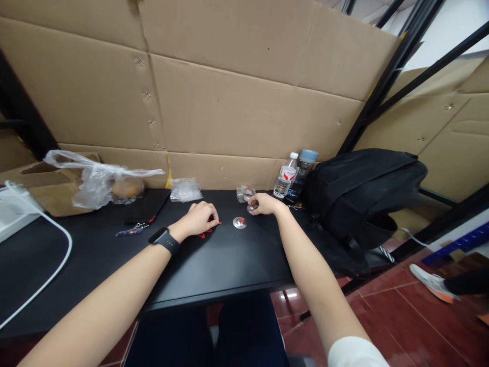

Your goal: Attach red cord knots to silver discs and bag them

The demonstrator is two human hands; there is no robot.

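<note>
My right hand (264, 204) reaches to the back of the black table and pinches a small shiny, rounded piece (252, 208), partly hidden by the fingers. Just beyond it lie small clear plastic bags (244, 193). Between my hands a round silver disc (240, 223) rests on the tabletop, with something red at its middle. My left hand (199, 219), a dark watch on its wrist, is curled with its fingertips closed on a thin red cord (205, 234). Part of that cord lies on the table beneath the fingers.
Behind stands a cardboard wall (229, 102). To the right are a water bottle (286, 176), a blue-lidded bottle (302, 173) and a black backpack (355, 199). On the left lie a stack of clear bags (185, 189), a keychain (132, 230), a knotted plastic bag (95, 183) and a white cable (57, 275).
</note>
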